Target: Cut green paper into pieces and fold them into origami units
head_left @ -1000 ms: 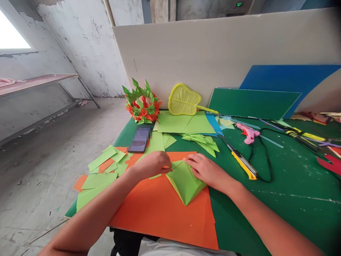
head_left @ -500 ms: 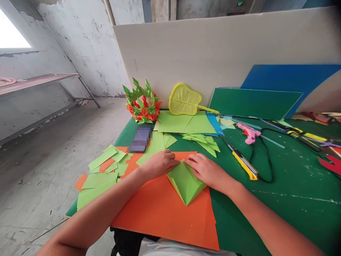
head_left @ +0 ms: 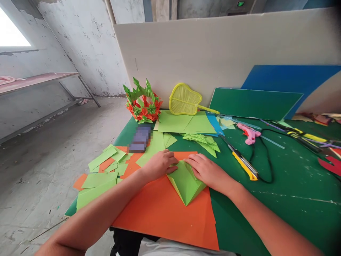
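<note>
while the right hand (head_left: 210, 172) rests its fingers on the folded green paper (head_left: 185, 183), the left hand (head_left: 159, 165) curls at its upper-left edge; whether either pinches it cannot be told.

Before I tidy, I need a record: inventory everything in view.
Folded paper: one, light green, front
Large sheets: several, orange, underneath
Cut paper: many, green/orange, left
Folded pieces: several, green, centre
Paper wreath: one, green/red, back left
Pixelated phone: one, purplish, before wreath
Hand fan: one, yellow, back
Back sheets: several, green/blue, below fan
Glue gun: one, pink, right
Utility knife: one, yellow, near glue gun
Unclear tools: several, yellow/black, far right
Cutout: one, red, right edge
Boards: two, green/blue, back right
Table: one, green, centre
Partition: one, whitish, behind table
Bench: one, reddish, far left
Lit sign: one, green, top
Left hand: one, bare, paper's left
Right hand: one, bare, paper's right
</note>
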`<state>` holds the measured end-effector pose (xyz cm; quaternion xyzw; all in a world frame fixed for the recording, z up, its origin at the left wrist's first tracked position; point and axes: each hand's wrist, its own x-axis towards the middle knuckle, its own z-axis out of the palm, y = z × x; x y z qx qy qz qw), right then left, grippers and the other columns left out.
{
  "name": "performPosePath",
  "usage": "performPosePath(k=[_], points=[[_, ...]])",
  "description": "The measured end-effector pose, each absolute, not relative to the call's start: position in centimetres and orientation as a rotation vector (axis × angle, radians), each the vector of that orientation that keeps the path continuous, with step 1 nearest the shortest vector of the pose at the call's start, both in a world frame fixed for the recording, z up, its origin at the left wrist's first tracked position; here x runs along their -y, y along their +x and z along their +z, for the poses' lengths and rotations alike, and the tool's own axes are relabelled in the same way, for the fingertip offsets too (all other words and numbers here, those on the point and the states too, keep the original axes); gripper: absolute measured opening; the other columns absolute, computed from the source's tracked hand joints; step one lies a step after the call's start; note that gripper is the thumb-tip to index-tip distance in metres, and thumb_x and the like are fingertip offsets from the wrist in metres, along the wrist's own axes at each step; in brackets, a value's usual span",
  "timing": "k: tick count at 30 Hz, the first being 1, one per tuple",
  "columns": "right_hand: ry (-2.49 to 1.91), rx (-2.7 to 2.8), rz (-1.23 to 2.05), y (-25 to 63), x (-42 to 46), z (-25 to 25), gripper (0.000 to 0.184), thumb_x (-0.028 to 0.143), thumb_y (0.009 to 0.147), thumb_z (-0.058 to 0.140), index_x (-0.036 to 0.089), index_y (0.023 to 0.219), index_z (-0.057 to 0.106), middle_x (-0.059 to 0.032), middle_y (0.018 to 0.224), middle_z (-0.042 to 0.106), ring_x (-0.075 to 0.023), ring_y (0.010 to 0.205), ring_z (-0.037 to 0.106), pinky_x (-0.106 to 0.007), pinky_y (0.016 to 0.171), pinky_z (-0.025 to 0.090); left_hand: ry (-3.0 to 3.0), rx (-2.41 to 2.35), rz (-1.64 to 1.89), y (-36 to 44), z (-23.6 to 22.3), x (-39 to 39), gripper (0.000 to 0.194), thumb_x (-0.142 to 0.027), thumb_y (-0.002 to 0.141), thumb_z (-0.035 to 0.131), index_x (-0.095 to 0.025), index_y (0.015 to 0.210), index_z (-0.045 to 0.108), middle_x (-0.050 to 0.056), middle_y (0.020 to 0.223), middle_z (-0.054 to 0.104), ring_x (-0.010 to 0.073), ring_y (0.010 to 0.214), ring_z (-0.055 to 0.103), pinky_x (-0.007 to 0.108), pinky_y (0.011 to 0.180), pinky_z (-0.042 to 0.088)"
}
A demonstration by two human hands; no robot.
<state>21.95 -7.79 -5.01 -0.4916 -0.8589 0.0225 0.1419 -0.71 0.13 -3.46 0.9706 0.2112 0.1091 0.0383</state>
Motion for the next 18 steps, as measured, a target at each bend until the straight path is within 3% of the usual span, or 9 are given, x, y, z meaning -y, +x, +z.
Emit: performPosePath(k=[7,18], points=[[-1.404,2.480,0.016,22.12,7.92,-5.45,0.041,0.011,0.092,0.042,0.021,0.131,0.050,-0.0101,0.124,0.058,-0.0270,0.114,0.054,-0.043,0.091,0.054,2.953,-0.674,0.256,-0.57,-3.52,0.06,0.017,-0.030,0.094,0.052,-0.017,0.100,0.062,0.004,0.091,0.060,0.0160,0.079,0.057,0.026,0.070,0.043],[-1.400,2.486,0.025,22.17,8.13,-5.25,0.042,0.012,0.093,0.039,0.019,0.132,0.050,-0.0110,0.124,0.058,-0.0277,0.113,0.054,-0.045,0.092,0.054,2.713,-0.937,0.293,-0.48,-3.31,0.40,0.016,-0.032,0.087,0.061,-0.017,0.093,0.057,0.004,0.090,0.060,0.0167,0.079,0.058,0.026,0.069,0.043]])
